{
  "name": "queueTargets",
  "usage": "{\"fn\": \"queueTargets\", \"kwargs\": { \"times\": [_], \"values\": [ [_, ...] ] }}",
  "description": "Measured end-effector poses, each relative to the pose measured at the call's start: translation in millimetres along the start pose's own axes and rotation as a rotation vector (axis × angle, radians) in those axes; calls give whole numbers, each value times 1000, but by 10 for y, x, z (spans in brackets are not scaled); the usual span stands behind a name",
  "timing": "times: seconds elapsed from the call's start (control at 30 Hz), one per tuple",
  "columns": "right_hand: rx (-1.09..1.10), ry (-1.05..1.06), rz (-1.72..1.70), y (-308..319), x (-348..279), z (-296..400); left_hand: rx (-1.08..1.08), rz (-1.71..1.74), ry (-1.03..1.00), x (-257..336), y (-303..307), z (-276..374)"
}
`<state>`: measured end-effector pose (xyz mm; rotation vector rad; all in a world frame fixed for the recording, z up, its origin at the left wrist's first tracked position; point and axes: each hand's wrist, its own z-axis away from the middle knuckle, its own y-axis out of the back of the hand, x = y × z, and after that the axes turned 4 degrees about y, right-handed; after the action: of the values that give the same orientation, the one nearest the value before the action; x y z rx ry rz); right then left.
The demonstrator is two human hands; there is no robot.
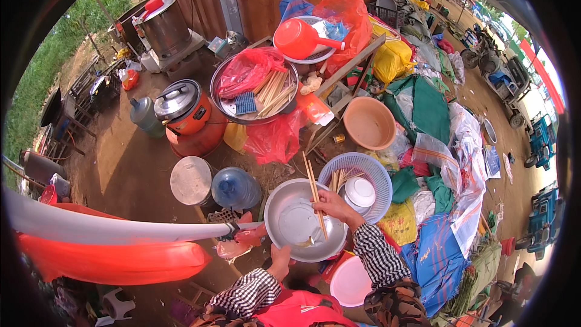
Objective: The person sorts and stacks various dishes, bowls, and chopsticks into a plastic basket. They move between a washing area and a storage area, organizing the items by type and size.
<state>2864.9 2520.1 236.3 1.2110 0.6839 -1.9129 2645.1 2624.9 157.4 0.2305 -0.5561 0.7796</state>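
My left hand (281, 261) grips the near-left rim of a wide metal basin (285, 204). In my right hand (335, 207) is a pair of wooden chopsticks (311, 179), slanting over the basin with their lower ends inside it. A small yellowish thing (308, 241) lies at the basin's bottom, too unclear to name. Right beside the basin stands a lavender plastic colander (385, 177) with white bowls (360, 192) and more chopsticks (338, 179) in it. Checked sleeves cover both forearms.
A pink basin (352, 284) is below the metal one. Beyond stand a blue water jug (236, 188), a round-topped bucket (190, 180), an orange cooker (184, 111), a tray of chopsticks (218, 104) and an orange basin (370, 122). A white pole (136, 229) reaches in from the left; sacks (431, 254) lie right.
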Motion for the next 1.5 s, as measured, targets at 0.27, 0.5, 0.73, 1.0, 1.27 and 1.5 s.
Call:
{"fn": "queueTargets", "kwargs": {
  "times": [0.27, 0.5, 0.73, 1.0, 1.27, 1.5],
  "values": [
    [242, 133, -63, 158, -1630, -1773, -42, 42, 19, 425, 263, -105],
    [503, 343, -7, 99, -1045, -1989, 7, 36, 52, 532, 346, -352],
    [511, 146, -1, 43, 429, -621, -26, 18, 69, 480, 264, -460],
    [879, -181, -198, -545, 1945, 1402, -27, -71, 106, 228, 160, -534],
    [1041, -498, -294, -1578, 3451, 3207, -104, 30, 99, -163, 316, -341],
    [1051, -573, -511, -2131, 4505, 4743, -1, 66, 169, -657, 278, -49]
  ]
}}
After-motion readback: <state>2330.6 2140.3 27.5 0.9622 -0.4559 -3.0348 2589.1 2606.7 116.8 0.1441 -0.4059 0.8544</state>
